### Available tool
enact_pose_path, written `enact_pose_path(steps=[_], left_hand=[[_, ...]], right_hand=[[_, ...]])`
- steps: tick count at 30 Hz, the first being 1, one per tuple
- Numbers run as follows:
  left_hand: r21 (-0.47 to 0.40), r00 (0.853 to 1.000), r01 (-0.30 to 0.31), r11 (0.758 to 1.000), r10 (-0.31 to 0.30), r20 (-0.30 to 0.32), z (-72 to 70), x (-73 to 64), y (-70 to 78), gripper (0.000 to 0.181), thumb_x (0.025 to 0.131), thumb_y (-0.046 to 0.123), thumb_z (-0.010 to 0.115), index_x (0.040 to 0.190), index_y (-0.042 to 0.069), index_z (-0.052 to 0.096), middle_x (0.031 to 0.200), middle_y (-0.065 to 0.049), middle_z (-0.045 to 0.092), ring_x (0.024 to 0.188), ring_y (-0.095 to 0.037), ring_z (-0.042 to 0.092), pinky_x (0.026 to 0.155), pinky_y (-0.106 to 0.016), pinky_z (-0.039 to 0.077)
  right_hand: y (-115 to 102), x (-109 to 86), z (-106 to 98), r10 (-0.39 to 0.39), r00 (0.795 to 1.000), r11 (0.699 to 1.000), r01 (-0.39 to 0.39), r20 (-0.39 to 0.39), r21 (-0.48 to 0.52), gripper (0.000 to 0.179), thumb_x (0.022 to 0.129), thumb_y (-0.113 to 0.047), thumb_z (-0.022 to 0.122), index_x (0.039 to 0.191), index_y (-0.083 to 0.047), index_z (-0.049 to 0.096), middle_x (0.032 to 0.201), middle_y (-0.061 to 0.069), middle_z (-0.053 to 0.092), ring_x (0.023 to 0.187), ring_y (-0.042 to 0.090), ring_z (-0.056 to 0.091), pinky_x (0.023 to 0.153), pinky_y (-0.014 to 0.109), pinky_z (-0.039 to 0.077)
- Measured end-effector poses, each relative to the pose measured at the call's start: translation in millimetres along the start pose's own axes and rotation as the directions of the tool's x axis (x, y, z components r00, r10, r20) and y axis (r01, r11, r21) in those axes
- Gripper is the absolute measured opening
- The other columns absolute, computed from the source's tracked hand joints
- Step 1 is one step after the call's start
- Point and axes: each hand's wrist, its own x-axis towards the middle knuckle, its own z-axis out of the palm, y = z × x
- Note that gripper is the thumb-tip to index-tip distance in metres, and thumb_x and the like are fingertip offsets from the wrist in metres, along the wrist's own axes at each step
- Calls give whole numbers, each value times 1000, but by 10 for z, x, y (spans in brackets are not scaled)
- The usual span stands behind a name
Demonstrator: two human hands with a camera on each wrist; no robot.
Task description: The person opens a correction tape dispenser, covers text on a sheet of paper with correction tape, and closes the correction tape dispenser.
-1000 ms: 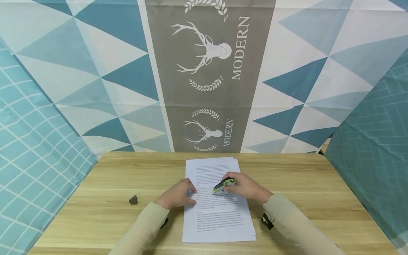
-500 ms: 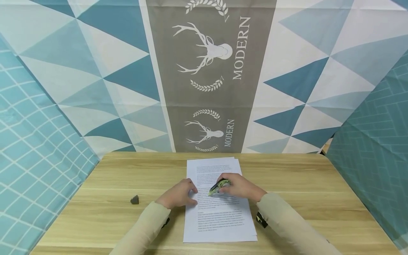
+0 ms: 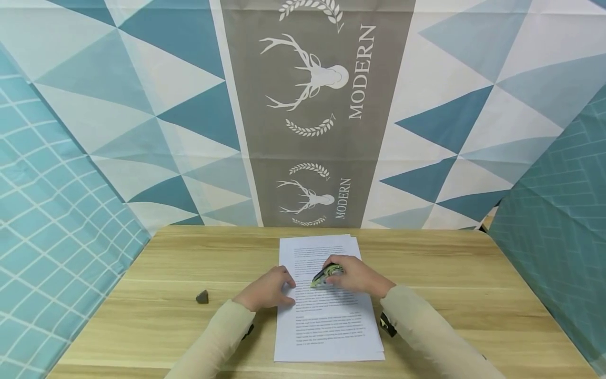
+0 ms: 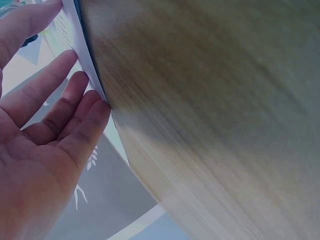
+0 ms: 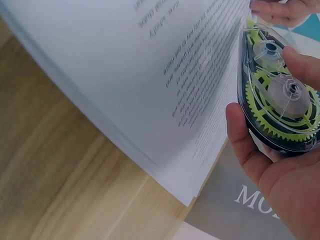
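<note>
My right hand (image 3: 356, 275) grips a correction tape dispenser (image 3: 329, 273) with a clear case and green gear wheels, best seen in the right wrist view, where thumb and fingers hold the dispenser (image 5: 280, 95) from both sides. Its tip points left and down at the printed text of a stack of paper sheets (image 3: 331, 347). At the left edge of that stack rests my left hand (image 3: 268, 288), thumb and fingertips on the paper. The left wrist view shows these fingers (image 4: 82, 127) bent lightly, fingertips pressing along the sheet's edge.
A small dark grey stone-like piece (image 3: 202, 297) lies on the wooden table (image 3: 450, 295), left of the paper. Behind the table hangs a patterned cloth (image 3: 307, 131); blue tiled cloths (image 3: 52, 210) flank both sides. Black wrist straps show under the sleeves.
My right hand with the correction tape shifts a little left over the text, then slightly up. The left hand stays on the paper's edge. The camera view drifts slightly.
</note>
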Motion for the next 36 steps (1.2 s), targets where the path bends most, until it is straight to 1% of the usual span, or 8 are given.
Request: enact_pose_path(steps=[2, 8, 19, 23, 28, 36], left_hand=[[1, 1000, -1, 1000, 1, 0, -4, 0, 3, 30, 70, 19, 78, 92, 2, 69, 96, -6, 58, 91, -20, 53, 87, -39, 45], [2, 1000, 4, 1000, -4, -1, 2, -2, 3, 30, 70, 18, 78, 92, 1, 69, 95, -5, 58, 91, -19, 52, 86, -38, 45], [17, 1000, 9, 1000, -9, -5, -5, -7, 21, 30, 70, 19, 79, 92, 1, 69, 94, -5, 57, 89, -18, 52, 85, -37, 46], [16, 1000, 16, 1000, -16, -4, -7, -11, 22, 31, 70, 19, 79, 93, 1, 69, 95, -5, 58, 90, -18, 52, 86, -38, 46], [10, 1000, 26, 1000, -26, -1, -2, -13, 13, 30, 70, 19, 78, 93, 1, 69, 96, -5, 58, 90, -18, 52, 86, -38, 46], [20, 1000, 2, 1000, -2, -8, 10, 1, 5, 30, 70, 18, 78, 92, 1, 69, 96, -6, 58, 90, -19, 52, 86, -39, 45]], right_hand=[[14, 10, -14, 5, 1000, 1000, -5, -13, 5, 15, 85, -19, 68, 98, -20, 61, 97, -5, 64, 89, 12, 54, 84, 36, 44], [45, 33, -37, 24, 1000, 1000, -24, -13, 14, 14, 85, -19, 67, 98, -21, 61, 98, -5, 63, 89, 12, 54, 83, 36, 44], [13, 80, -29, 18, 1000, 1000, -18, -7, 2, 15, 85, -19, 67, 99, -19, 62, 98, -3, 63, 90, 13, 54, 85, 38, 43], [50, 94, -45, 32, 999, 999, -32, -22, -10, 15, 85, -19, 68, 99, -20, 61, 98, -4, 63, 90, 13, 54, 85, 37, 44], [110, 96, -79, 26, 999, 999, -27, -23, -22, 15, 85, -18, 67, 99, -19, 61, 96, -4, 63, 89, 13, 55, 82, 36, 45], [134, 71, -110, 38, 999, 999, -38, -13, -20, 15, 85, -18, 68, 98, -19, 61, 96, -4, 63, 87, 13, 54, 82, 35, 44]])
